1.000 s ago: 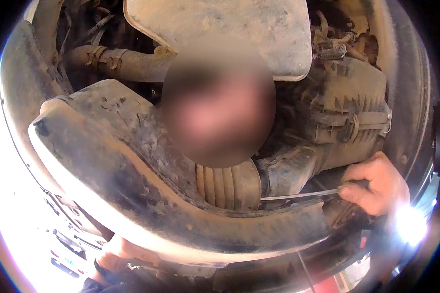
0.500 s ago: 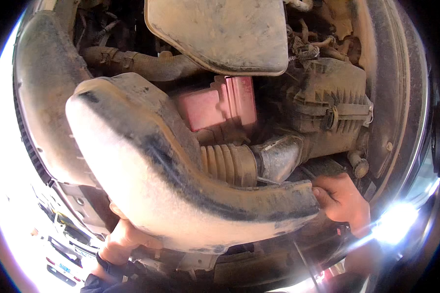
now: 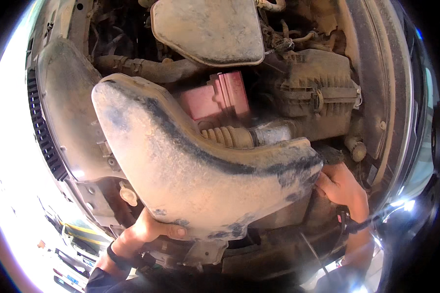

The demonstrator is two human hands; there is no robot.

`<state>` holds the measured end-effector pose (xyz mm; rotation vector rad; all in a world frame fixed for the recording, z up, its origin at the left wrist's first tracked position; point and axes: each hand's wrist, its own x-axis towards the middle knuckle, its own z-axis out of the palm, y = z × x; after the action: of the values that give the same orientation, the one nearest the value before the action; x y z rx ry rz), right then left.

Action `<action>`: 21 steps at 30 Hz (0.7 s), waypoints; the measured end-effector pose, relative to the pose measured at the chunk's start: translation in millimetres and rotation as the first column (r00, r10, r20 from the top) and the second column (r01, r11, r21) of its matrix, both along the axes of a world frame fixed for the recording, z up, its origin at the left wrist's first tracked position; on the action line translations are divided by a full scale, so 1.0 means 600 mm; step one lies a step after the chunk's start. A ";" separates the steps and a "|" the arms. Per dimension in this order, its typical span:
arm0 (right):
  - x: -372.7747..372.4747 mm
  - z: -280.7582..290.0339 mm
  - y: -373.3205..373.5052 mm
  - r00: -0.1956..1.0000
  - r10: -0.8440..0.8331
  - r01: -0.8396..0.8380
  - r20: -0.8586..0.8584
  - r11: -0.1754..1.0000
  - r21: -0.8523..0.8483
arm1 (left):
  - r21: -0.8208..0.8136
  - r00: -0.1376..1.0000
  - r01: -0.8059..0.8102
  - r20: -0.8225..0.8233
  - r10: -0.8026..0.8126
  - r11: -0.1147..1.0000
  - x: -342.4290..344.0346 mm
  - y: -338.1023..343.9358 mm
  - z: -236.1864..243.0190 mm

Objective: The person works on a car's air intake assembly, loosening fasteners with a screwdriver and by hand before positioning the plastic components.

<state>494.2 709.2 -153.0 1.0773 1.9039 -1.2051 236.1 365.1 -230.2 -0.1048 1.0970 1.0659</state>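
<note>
A large, curved air intake duct [image 3: 181,171], coated in brown dust with dark scuffs, lies across the engine bay. My left hand [image 3: 154,228] grips its lower edge, the thumb on top and the other fingers hidden underneath. At the duct's right end, my right hand [image 3: 335,184] is closed on the end wall; some of its fingers are out of sight behind it. A ribbed hose [image 3: 228,137] shows just behind the duct and runs to the black air filter box [image 3: 320,93]. Whether the duct joins this hose is hidden.
A dusty engine cover [image 3: 208,31] sits at the back, with a pink box [image 3: 215,97] in front of it. A thick hose [image 3: 146,67] crosses behind the duct. A fender edge [image 3: 384,107] bounds the right; a thin rod [image 3: 314,251] stands near the front.
The duct has tilted, its broad top face turning more into view and its right end rising in the picture. Both hands keep their hold. The head view has shifted somewhat.
</note>
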 end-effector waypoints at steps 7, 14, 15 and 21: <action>-0.001 -0.006 -0.025 0.972 0.189 -0.140 -0.138 0.942 0.305 | 0.053 0.995 0.069 -0.080 -0.064 0.996 -0.015 -0.003 -0.008; 0.038 -0.024 -0.115 0.982 -0.189 0.189 -0.017 0.981 0.047 | 0.128 0.991 0.106 -0.091 -0.095 0.986 -0.025 0.005 -0.010; 0.046 -0.025 -0.132 0.965 -0.259 0.260 -0.047 0.965 0.032 | 0.133 0.990 0.104 -0.112 -0.090 0.986 -0.024 0.007 -0.008; 0.034 -0.001 -0.117 0.958 -0.279 0.283 -0.065 0.957 0.060 | 0.143 0.977 -0.178 -0.096 0.193 0.974 0.001 0.019 0.002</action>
<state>514.9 638.8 -153.9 1.4021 1.8912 -1.3436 236.7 376.2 -228.8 -0.0429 1.1267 1.3236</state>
